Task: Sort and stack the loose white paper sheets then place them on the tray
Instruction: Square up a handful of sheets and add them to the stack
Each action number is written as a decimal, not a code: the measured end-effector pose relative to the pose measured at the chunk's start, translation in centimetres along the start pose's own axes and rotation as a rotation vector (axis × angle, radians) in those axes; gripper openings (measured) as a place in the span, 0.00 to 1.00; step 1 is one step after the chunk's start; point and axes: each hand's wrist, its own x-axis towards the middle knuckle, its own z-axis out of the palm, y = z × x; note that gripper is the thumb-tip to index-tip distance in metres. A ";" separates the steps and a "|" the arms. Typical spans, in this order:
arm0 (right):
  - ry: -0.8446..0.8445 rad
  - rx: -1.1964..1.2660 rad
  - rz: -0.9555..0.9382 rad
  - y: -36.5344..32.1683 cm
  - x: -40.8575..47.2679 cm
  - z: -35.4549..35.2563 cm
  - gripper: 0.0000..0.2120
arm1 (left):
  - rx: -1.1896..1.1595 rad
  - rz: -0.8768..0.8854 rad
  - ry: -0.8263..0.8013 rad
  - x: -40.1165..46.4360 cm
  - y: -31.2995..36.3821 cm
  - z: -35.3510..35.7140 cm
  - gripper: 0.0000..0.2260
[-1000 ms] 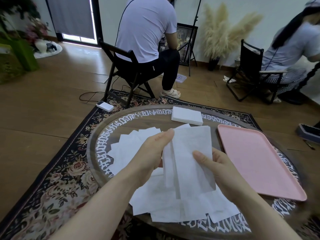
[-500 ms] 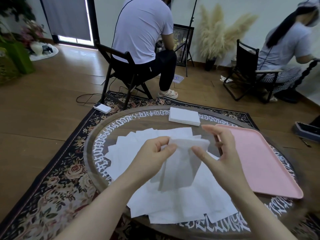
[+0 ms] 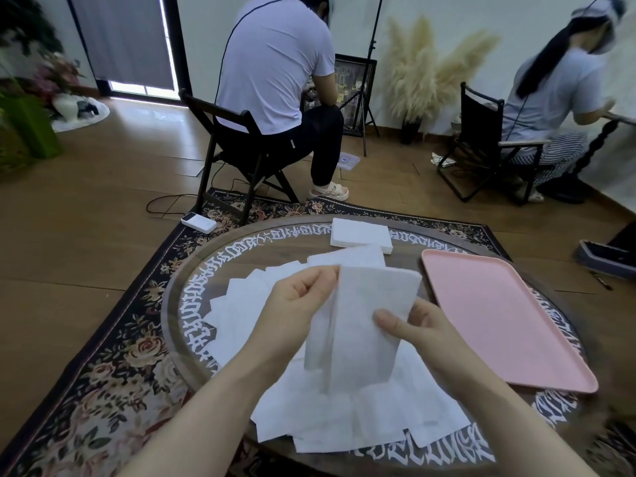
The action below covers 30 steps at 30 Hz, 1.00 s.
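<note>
Right hand (image 3: 418, 333) back on held sheets (image 3: 361, 325), thumb now pinching front face after reaching off moments ago; left hand (image 3: 296, 304) pinching top corner. Squaring small bundle above loose white paper sheets (image 3: 241, 311) on round table (image 3: 179, 304). Pink tray (image 3: 499, 315) still waiting, bare.
</note>
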 end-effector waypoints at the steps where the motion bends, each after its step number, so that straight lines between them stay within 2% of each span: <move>1: 0.020 0.056 -0.009 0.0 0.1 0.0 0.12 | -0.025 0.008 0.031 0.1 0.1 -0.1 0.10; 7: 0.043 0.305 -0.009 -0.4 0.4 0.1 0.19 | -0.139 -0.048 0.046 0.4 0.0 -0.5 0.26; 10: 0.051 0.323 -0.003 -0.5 0.2 0.6 0.18 | -0.081 -0.043 0.120 0.2 -0.5 0.1 0.30; 12: 0.104 0.281 -0.041 -0.6 0.1 0.7 0.15 | 0.101 0.033 0.276 0.1 -0.6 0.3 0.27; 14: 0.148 0.144 -0.117 -0.6 -0.1 0.5 0.14 | 0.414 0.131 0.432 0.2 -0.7 0.1 0.17; 15: 0.142 0.050 -0.165 -0.7 -0.2 0.5 0.12 | 0.491 0.142 0.456 0.2 -0.6 -0.1 0.11; 17: 0.068 -0.100 -0.254 -0.8 -0.4 0.5 0.09 | 0.416 0.019 0.384 0.1 -0.2 -0.3 0.02; 20: -0.056 -0.242 -0.306 -0.9 -0.6 0.8 0.11 | 0.281 -0.318 0.165 -0.2 0.0 -0.2 0.14; 22: -0.104 -0.307 -0.312 -0.7 -0.6 0.9 0.09 | 0.196 -0.427 0.117 -0.2 0.2 -0.2 0.18; 25: -0.159 -0.349 -0.307 -0.4 -0.7 1.1 0.11 | 0.105 -0.473 0.125 -0.1 0.2 -0.2 0.14; 30: -0.168 -0.250 -0.266 -0.3 -0.7 1.1 0.01 | 0.053 -0.339 0.272 -0.1 -0.3 0.1 0.04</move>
